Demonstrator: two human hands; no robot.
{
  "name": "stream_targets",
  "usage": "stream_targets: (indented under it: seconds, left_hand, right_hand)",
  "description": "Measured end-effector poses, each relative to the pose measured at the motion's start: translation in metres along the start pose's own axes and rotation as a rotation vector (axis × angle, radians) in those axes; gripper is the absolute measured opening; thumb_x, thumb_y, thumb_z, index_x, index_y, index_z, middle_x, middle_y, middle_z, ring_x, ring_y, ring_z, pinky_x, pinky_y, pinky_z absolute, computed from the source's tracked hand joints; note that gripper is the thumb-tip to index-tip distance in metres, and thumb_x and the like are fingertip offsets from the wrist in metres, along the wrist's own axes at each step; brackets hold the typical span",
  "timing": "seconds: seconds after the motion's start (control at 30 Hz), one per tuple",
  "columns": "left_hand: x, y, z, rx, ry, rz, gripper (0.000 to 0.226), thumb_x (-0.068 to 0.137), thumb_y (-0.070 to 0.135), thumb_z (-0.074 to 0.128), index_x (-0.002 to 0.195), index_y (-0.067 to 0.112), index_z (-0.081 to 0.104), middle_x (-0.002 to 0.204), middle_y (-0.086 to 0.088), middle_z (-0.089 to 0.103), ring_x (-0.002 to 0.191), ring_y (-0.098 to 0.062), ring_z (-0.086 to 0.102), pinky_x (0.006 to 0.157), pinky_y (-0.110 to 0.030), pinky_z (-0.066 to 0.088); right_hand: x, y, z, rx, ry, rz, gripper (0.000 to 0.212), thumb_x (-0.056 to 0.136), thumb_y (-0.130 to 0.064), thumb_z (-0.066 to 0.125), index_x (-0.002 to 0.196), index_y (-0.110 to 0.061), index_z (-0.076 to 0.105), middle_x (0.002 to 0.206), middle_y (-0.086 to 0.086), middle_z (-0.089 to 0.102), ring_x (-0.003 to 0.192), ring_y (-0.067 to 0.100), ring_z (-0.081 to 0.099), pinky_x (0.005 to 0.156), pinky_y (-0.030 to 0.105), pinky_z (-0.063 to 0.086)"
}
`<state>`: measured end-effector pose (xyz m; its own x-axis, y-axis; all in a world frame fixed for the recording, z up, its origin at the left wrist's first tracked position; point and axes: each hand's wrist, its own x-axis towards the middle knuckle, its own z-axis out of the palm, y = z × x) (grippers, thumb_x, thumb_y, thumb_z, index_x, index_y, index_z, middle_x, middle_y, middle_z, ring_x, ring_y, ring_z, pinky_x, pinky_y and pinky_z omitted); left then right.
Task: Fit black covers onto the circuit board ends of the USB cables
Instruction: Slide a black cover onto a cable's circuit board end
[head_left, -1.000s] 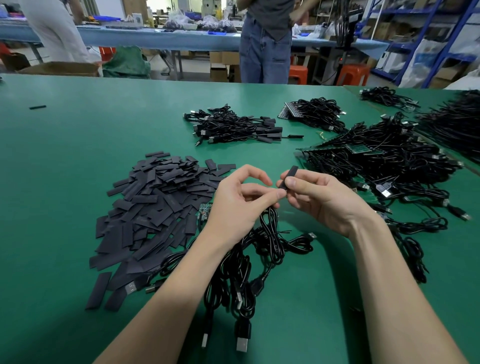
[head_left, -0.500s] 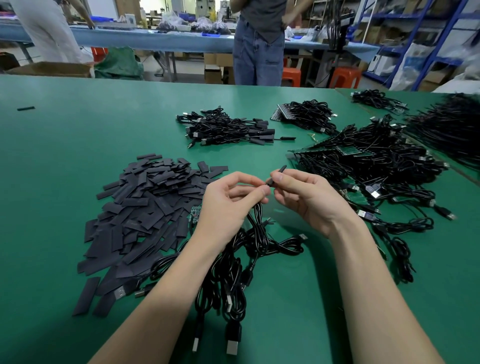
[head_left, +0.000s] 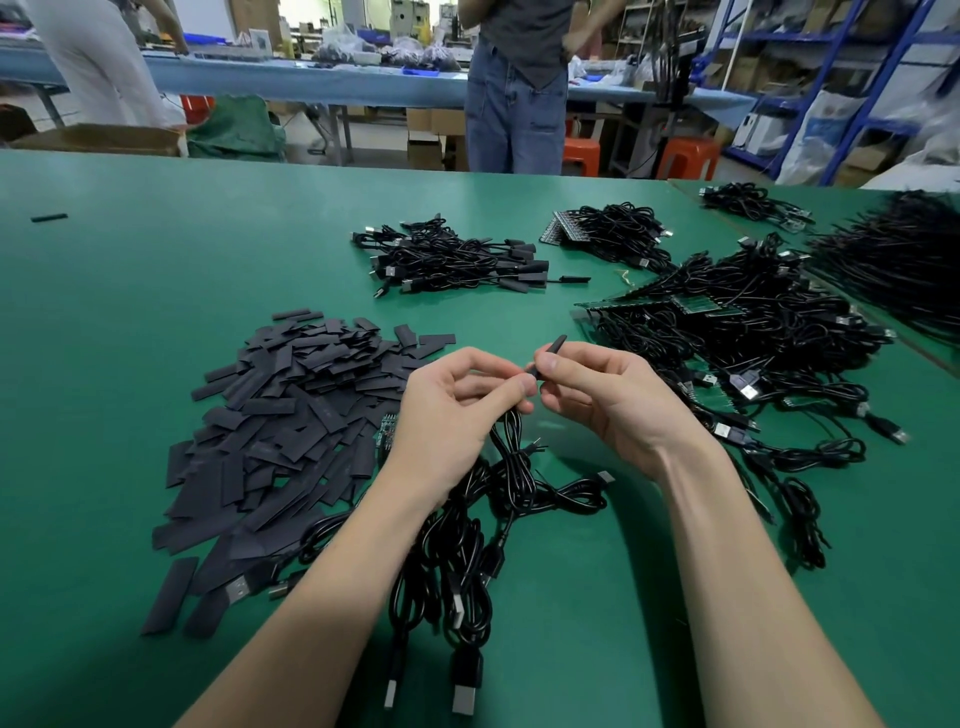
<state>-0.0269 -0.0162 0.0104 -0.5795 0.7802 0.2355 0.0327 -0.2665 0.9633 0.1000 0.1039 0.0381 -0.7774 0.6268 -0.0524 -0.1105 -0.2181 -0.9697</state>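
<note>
Here the right hand (head_left: 618, 400) pinches a black cover (head_left: 549, 354) above the worktop (head_left: 156, 270) while the left hand (head_left: 457, 410) pinches a USB cable (head_left: 511, 457) end, so fitting seems underway, and next the cover likely needs sliding squarely over the hidden board.

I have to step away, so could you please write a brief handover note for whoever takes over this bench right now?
Right hand pinches a black cover at its lower end.
Left hand holds a cable end against the cover; a bundle of USB cables hangs below it.
Loose covers pile lies left on the green table.
Done: covered cables stacked farther back.
Left: finish this fitting; bare-board cables wait at right.
</note>
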Motion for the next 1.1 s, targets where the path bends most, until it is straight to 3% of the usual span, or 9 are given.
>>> stream_targets:
  seconds: [0.1, 0.23, 0.37, 0.5, 0.63, 1.1]
  left_hand:
    - [0.001, -0.002, -0.001, -0.025, 0.008, -0.050, 0.008, 0.086, 0.011, 0.079, 0.090, 0.013, 0.072, 0.077, -0.010, 0.077, 0.075, -0.015, 0.075, 0.076, -0.018, 0.054]
    - [0.001, -0.002, -0.003, -0.071, 0.025, -0.113, 0.010, 0.088, 0.014, 0.076, 0.096, 0.013, 0.070, 0.081, -0.010, 0.078, 0.080, -0.014, 0.074, 0.090, -0.032, 0.054]
    - [0.001, 0.000, -0.002, -0.089, 0.028, -0.123, 0.010, 0.087, 0.014, 0.077, 0.095, 0.013, 0.070, 0.081, -0.010, 0.078, 0.079, -0.013, 0.074, 0.087, -0.029, 0.052]
    - [0.002, -0.001, -0.003, -0.084, 0.031, -0.133, 0.014, 0.087, 0.013, 0.077, 0.098, 0.010, 0.070, 0.081, -0.010, 0.078, 0.079, -0.013, 0.073, 0.085, -0.024, 0.053]
    - [0.001, 0.000, -0.002, -0.098, 0.029, -0.129, 0.011, 0.087, 0.012, 0.078, 0.095, 0.009, 0.071, 0.083, -0.012, 0.078, 0.080, -0.014, 0.074, 0.080, -0.018, 0.054]
    - [0.001, 0.000, -0.003, -0.048, 0.023, -0.146, 0.011, 0.086, 0.016, 0.078, 0.094, 0.012, 0.072, 0.084, -0.011, 0.078, 0.082, -0.015, 0.073, 0.094, -0.033, 0.052]
  right_hand:
    - [0.002, 0.001, 0.005, -0.123, 0.056, -0.126, 0.020, 0.075, -0.015, 0.083, 0.092, -0.007, 0.076, 0.081, 0.007, 0.075, 0.071, 0.013, 0.070, 0.073, 0.026, 0.060]
    - [0.004, 0.000, 0.012, -0.284, 0.077, -0.238, 0.013, 0.083, -0.013, 0.082, 0.094, -0.017, 0.078, 0.088, 0.006, 0.078, 0.084, 0.016, 0.074, 0.080, 0.031, 0.061]
    - [0.005, -0.001, 0.013, -0.250, 0.084, -0.290, 0.015, 0.081, -0.008, 0.083, 0.093, -0.015, 0.078, 0.087, 0.006, 0.077, 0.086, 0.020, 0.074, 0.084, 0.036, 0.062]
    - [0.007, 0.002, 0.016, -0.160, 0.114, -0.348, 0.030, 0.085, -0.004, 0.079, 0.112, -0.016, 0.073, 0.091, 0.011, 0.077, 0.087, 0.020, 0.073, 0.082, 0.033, 0.061]
    - [0.009, 0.008, 0.018, -0.108, 0.125, -0.364, 0.025, 0.086, -0.006, 0.078, 0.110, -0.013, 0.076, 0.088, 0.010, 0.076, 0.084, 0.021, 0.072, 0.085, 0.041, 0.061]
    - [0.013, 0.011, 0.017, -0.083, 0.172, -0.352, 0.024, 0.086, -0.006, 0.078, 0.109, -0.011, 0.078, 0.090, 0.009, 0.076, 0.082, 0.019, 0.071, 0.082, 0.041, 0.063]
